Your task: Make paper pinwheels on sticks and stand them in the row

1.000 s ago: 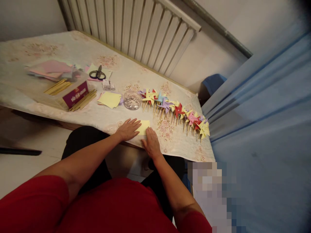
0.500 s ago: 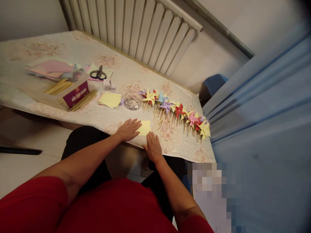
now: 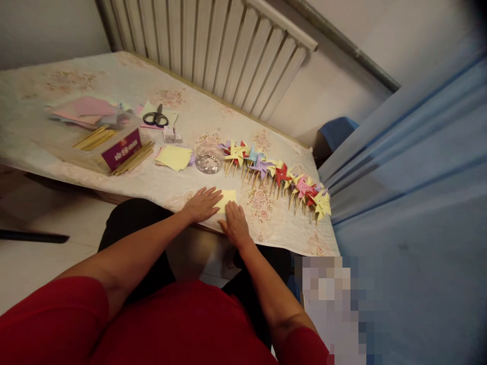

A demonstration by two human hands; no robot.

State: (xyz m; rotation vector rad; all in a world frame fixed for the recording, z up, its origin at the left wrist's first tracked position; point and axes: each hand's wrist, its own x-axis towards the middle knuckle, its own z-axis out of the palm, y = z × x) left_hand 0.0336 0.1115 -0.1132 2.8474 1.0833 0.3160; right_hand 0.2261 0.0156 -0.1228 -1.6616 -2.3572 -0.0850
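Note:
A square of yellow paper lies flat near the front edge of the table. My left hand rests on its left side, palm down with the fingers stretched out. On its lower right part lies my right hand, fingers extended and thumb apart. The hands cover the paper's left edge and lower right corner. Beyond them stands a round clear dish with small shiny pieces in it. A stack of yellow paper squares sits to its left, with purple sheets showing underneath.
A row of colourful paper pinwheels on sticks runs along the right. Leftward are black-handled scissors, small white boxes, bundled wooden sticks, a purple-labelled clear bag and pink paper. A radiator stands behind; a blue curtain hangs right.
My right hand has slid a little up and left, from the paper's lower right corner further onto the sheet. My left hand stays in place on the paper.

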